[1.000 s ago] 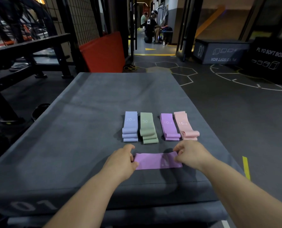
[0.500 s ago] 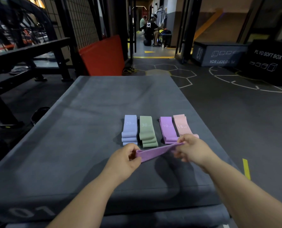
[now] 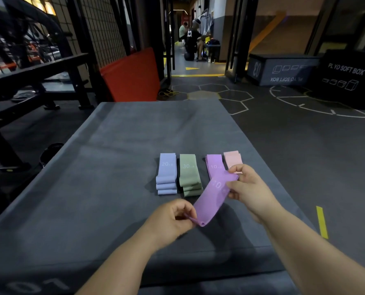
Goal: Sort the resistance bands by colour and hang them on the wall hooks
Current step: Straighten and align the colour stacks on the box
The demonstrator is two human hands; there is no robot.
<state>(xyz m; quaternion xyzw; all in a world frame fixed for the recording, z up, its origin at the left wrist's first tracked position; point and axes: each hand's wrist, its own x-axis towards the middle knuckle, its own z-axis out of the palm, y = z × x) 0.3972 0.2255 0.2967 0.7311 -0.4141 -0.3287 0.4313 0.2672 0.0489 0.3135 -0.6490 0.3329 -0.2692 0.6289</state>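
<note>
A purple resistance band point(image 3: 213, 194) marked 10 is lifted off the grey plyo box top point(image 3: 113, 177), stretched between my hands. My left hand point(image 3: 171, 220) pinches its near end; my right hand point(image 3: 247, 188) pinches its far end. Behind it lie four sorted piles in a row: blue bands point(image 3: 166, 173) marked 20, green bands point(image 3: 189, 173) marked 30, purple bands point(image 3: 213, 165) marked 10, and pink bands point(image 3: 232, 159), partly hidden by my right hand. No wall hooks are in view.
A red mat point(image 3: 132, 75) leans against the grid wall behind the box. A dark rack point(image 3: 28, 81) stands at left. Two plyo soft boxes point(image 3: 284, 69) sit at the back right on the floor. People sit in the far corridor point(image 3: 192, 43).
The purple band has been lifted from the box top and turned from crosswise to lengthwise. My right hand moved forward over the purple pile; my left hand drew nearer to me.
</note>
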